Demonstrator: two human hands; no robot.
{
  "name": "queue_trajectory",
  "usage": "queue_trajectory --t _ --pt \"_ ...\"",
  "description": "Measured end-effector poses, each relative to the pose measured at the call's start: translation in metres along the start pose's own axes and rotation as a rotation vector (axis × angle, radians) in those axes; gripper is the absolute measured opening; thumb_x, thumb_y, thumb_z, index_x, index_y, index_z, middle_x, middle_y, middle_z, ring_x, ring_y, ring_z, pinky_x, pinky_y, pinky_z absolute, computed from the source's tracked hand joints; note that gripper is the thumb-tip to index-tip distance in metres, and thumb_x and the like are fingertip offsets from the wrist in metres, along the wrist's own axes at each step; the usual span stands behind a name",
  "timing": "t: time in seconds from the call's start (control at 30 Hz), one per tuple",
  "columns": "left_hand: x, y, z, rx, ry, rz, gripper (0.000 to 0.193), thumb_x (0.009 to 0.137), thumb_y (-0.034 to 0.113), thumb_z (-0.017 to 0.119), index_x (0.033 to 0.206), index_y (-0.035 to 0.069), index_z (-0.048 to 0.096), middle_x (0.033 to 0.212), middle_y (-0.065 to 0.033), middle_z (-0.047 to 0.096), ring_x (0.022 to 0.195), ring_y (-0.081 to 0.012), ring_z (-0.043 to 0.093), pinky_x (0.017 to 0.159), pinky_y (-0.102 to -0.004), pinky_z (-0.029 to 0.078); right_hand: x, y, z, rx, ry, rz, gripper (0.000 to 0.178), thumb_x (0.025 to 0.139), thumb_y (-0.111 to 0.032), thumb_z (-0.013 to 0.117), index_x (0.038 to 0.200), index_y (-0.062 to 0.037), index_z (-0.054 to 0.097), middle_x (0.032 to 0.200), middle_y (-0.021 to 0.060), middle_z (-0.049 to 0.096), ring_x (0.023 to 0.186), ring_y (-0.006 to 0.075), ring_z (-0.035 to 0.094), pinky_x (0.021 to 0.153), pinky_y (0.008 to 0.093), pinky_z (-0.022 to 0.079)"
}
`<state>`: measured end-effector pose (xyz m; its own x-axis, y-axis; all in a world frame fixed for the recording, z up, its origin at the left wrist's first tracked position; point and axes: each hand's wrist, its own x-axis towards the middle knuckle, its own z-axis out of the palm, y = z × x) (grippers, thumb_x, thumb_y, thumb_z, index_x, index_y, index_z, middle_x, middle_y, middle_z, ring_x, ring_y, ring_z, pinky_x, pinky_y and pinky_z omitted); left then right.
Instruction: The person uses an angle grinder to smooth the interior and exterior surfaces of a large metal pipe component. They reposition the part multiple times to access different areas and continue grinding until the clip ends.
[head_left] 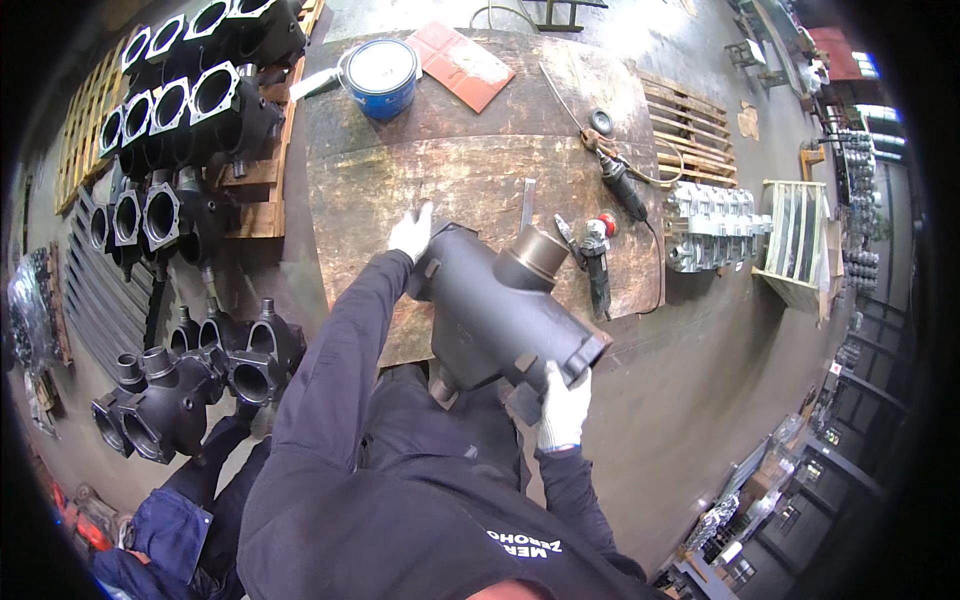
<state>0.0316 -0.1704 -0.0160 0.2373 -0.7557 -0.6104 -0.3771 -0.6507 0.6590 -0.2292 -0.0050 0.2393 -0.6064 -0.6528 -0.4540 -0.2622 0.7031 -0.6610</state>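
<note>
At mid-frame, a black, tubular cast-metal housing (pixel 485 310) is held lower right by the white-gloved right hand (pixel 565 408), fingers partly curled; its upper-left end is met by the white-gloved left hand (pixel 411 233), finger closure unclear. Heavy, rigid handling is judged likely, both ends best gripped.

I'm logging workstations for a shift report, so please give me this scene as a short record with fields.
Workpiece: large matte-black cast-metal housing
Left: white-gloved left hand, against its far left end
Right: white-gloved right hand, gripping its near right end
Surface: scuffed brown wood-like tabletop
Power tools: slim black power tool; black angle grinder with red head
Container: round blue bucket with pale top
</note>
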Motion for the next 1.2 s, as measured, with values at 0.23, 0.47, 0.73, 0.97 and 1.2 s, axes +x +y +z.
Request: queue_trajectory --t 0.23,0.47,0.73,0.97,1.2 --pt "-0.129 0.009 -0.014 -0.212 0.285 0.136 0.043 0.102 0.036 0.056 0.127 0.001 0.060 0.113 -0.0238 0.071 0.107 -0.0388 0.068 0.093 -0.0439 0.052 0.017 -0.042 0.032 0.065 -0.197 -0.156 0.054 0.088 -0.022 0.077 0.126 0.0055 0.050 0.123 0.0211 0.059 0.115 0.0283 0.058 0.100 0.0391 0.046" --pt "-0.236 0.015 -0.028 -0.408 0.125 0.428 0.046 0.102 0.023 0.057 0.141 0.002 0.048 0.135 -0.0153 0.062 0.129 -0.0276 0.057 0.112 -0.0386 0.041 -0.019 -0.095 0.067 -0.097 -0.266 -0.177 0.089 0.079 -0.046 0.083 0.135 0.0101 0.044 0.125 0.0304 0.063 0.116 0.0426 0.063 0.095 0.0449 0.051" --pt "-0.233 0.077 -0.066 -0.317 0.323 0.315 0.078 0.096 0.049 0.065 0.150 -0.001 0.041 0.145 -0.0236 0.052 0.132 -0.0344 0.053 0.113 -0.0440 0.039 0.067 -0.111 0.021 0.118 -0.182 -0.628 0.030 0.093 -0.025 0.076 0.106 -0.0003 0.065 0.098 0.0112 0.072 0.084 0.0187 0.068 0.079 0.0337 0.055" --pt "-0.198 0.055 -0.114 -0.551 0.293 0.413 0.071 0.078 0.000 0.073 0.143 -0.003 0.046 0.137 -0.0187 0.056 0.128 -0.0277 0.055 0.112 -0.0378 0.042 0.110 -0.116 0.100 0.149 -0.622 -0.631 0.064 0.092 -0.034 0.076 0.136 0.0057 0.052 0.130 0.0212 0.064 0.123 0.0260 0.062 0.102 0.0363 0.050" --pt "-0.194 0.066 -0.073 -0.392 0.385 0.439 0.069 0.075 0.004 0.070 0.141 -0.003 0.052 0.133 -0.0227 0.061 0.127 -0.0308 0.057 0.111 -0.0398 0.043 0.116 -0.136 0.120 -0.473 -0.544 -1.060 0.048 0.076 -0.024 0.071 0.120 -0.0048 0.066 0.107 0.0231 0.071 0.102 0.0414 0.067 0.090 0.0467 0.054"
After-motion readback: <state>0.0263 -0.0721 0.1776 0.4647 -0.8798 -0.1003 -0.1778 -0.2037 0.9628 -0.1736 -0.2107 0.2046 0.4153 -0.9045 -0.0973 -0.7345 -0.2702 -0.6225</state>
